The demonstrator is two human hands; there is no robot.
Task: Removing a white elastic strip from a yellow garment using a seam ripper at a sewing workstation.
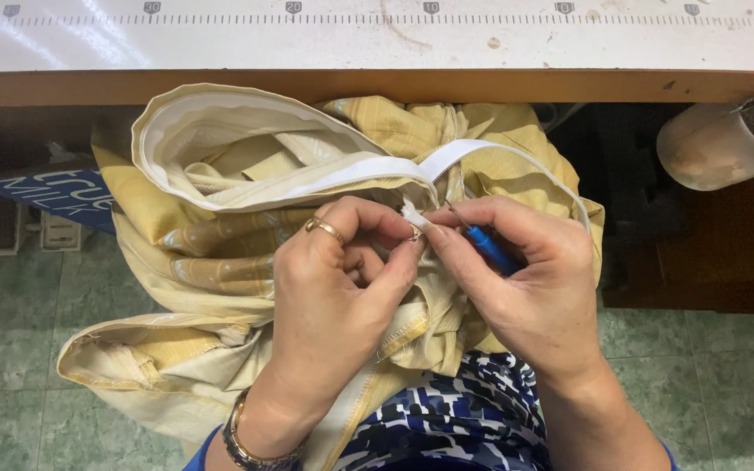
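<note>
On my lap, my left hand pinches the white tape end against the yellow fabric; my right hand grips the blue ripper, fingers pressed together. If its tip slips, I could nick the cloth or my thumb. Farther off lies the worktop.
</note>
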